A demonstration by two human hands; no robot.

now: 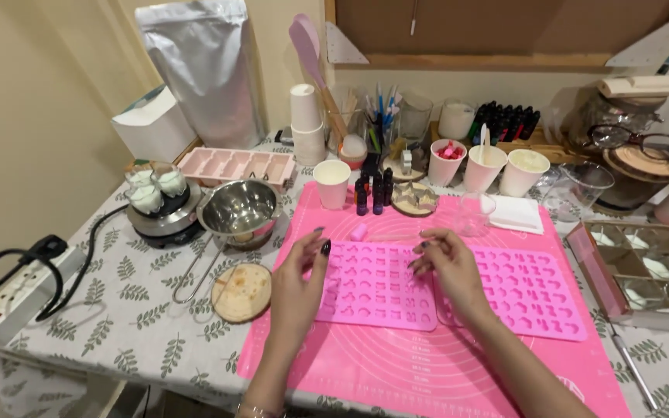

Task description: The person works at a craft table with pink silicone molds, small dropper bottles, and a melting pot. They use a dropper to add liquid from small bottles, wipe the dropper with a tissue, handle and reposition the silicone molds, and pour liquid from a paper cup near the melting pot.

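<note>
Both hands are resting on a pink mold in the middle of the frame, lying flat on a pink mat so it stays level. The left hand is touching its left edge with loose, curled fingers, holding nothing. The right hand is pinching something thin (too small to tell). A second pink mold is lying just right. A steel pot and small dark bottles are sitting above, near the hands.
</note>
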